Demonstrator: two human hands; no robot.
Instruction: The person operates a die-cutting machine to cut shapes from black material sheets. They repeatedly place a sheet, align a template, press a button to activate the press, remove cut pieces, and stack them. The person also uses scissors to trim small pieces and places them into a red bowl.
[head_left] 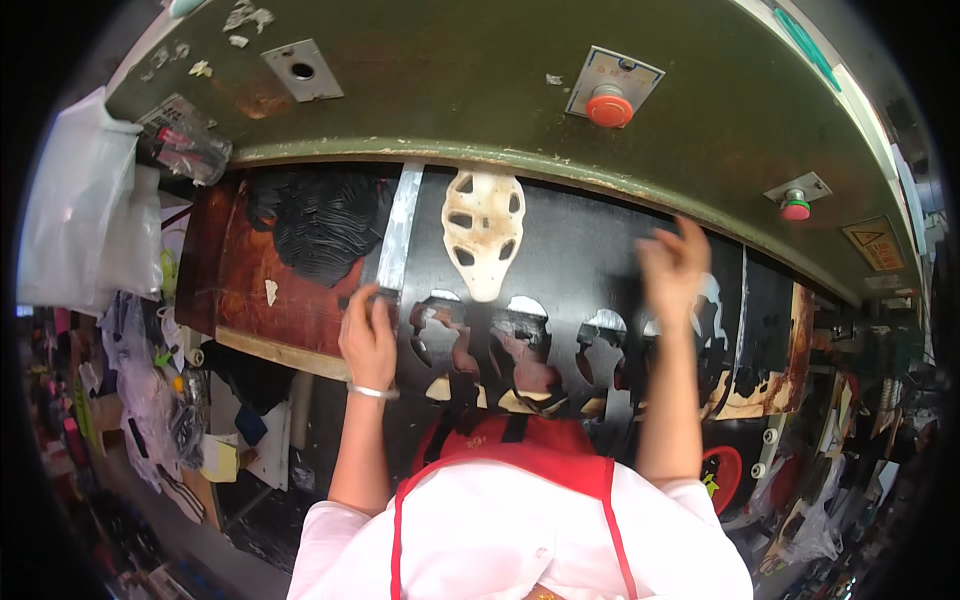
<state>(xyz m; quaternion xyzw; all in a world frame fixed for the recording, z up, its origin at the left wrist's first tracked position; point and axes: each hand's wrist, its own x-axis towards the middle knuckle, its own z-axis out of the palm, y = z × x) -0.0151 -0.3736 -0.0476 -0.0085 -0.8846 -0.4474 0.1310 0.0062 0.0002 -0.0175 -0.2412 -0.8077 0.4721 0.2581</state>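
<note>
One cream template (pixel 485 240) on one black sheet (pixel 580 245) — right hand (pixel 673 262) loosely open, left hand (pixel 369 338) — grip unclear.

A yellow warning sign (pixel 874 245) with a triangle symbol and lines of small characters is mounted at the right of the green machine panel (pixel 450 90). A short row of reddish characters is printed on the pale plate (pixel 640 78) behind the large red button (pixel 609 108). A small yellowish mark (pixel 477 442) is borne by the red apron (pixel 555 440), but it is too small to be made out.
</note>
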